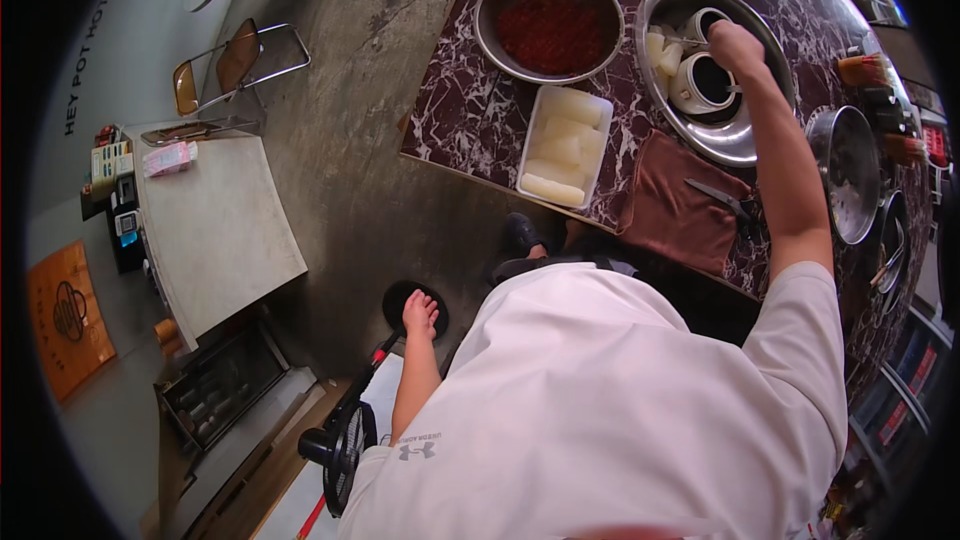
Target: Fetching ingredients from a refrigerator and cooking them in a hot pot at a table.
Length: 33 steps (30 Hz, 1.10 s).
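My right hand (736,50) is closed on a thin metal utensil (684,40), its far end near pale chunks (670,58) in a big steel basin (739,144). Two white pots stand in that basin; the nearer pot (686,94) holds something dark and has a metal handle at its rim, and the farther pot (694,24) is partly behind my hand. My left hand (421,314) hangs low by my side, fingers apart, holding nothing. A plastic tray (608,116) of pale, peeled-looking pieces (562,142) and a steel bowl (484,37) of red chopped food (551,34) stand left of the basin.
On the marbled table (465,101), a brown cloth (660,210) lies near the edge with scissors (720,197) partly on it. Another steel bowl (851,217) and brushes (862,71) are at the right. A black fan (352,439) stands near my left arm; a folding chair (240,64) is farther left.
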Each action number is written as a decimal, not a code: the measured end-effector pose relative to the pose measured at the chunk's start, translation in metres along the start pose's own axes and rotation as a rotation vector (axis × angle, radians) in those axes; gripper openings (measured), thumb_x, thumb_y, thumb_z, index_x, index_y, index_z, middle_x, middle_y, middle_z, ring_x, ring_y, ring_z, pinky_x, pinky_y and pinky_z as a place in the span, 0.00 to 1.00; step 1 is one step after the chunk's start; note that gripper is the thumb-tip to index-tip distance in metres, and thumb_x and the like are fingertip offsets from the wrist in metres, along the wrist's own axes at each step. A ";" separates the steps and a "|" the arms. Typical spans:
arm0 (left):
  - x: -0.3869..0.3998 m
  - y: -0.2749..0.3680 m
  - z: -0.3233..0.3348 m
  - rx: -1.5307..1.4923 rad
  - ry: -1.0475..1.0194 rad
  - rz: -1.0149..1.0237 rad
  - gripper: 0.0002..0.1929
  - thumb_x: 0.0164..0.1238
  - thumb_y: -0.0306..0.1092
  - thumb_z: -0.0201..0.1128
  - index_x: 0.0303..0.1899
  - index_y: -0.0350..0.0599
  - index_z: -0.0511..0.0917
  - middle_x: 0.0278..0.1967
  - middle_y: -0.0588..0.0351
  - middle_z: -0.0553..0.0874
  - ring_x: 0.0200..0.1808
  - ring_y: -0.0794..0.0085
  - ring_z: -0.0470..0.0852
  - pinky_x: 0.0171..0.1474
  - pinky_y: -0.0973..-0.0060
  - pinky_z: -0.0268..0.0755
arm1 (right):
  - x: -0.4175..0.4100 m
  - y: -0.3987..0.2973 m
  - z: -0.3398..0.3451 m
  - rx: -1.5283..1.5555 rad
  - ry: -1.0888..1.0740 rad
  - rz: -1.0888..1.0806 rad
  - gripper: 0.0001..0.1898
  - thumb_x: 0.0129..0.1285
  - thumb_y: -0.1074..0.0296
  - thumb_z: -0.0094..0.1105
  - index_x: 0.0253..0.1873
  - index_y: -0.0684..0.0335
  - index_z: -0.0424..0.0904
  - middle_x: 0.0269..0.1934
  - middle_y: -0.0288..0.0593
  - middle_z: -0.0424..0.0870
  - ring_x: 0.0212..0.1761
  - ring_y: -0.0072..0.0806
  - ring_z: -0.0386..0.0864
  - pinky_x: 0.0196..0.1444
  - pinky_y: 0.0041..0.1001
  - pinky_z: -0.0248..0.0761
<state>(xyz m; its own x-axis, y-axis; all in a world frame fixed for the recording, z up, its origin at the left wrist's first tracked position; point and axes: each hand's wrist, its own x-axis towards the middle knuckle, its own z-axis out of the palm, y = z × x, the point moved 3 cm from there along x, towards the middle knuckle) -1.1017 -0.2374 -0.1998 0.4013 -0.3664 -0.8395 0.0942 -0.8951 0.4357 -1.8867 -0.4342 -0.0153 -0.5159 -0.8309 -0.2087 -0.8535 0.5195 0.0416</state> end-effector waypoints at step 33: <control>0.017 -0.018 -0.034 0.073 0.016 -0.136 0.20 0.68 0.42 0.56 0.60 0.55 0.71 0.54 0.52 0.78 0.46 0.64 0.80 0.49 0.63 0.71 | -0.234 -0.108 0.018 0.431 -0.114 -0.525 0.07 0.55 0.70 0.59 0.38 0.53 0.84 0.35 0.37 0.80 0.42 0.37 0.79 0.43 0.33 0.71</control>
<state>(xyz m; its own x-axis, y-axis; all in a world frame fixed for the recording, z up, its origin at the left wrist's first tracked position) -1.0660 -0.2189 -0.2112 0.4037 -0.2369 -0.8837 0.0828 -0.9525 0.2931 -1.6719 -0.2921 0.0112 -0.0110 -0.9803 -0.1971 -0.8705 0.1064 -0.4806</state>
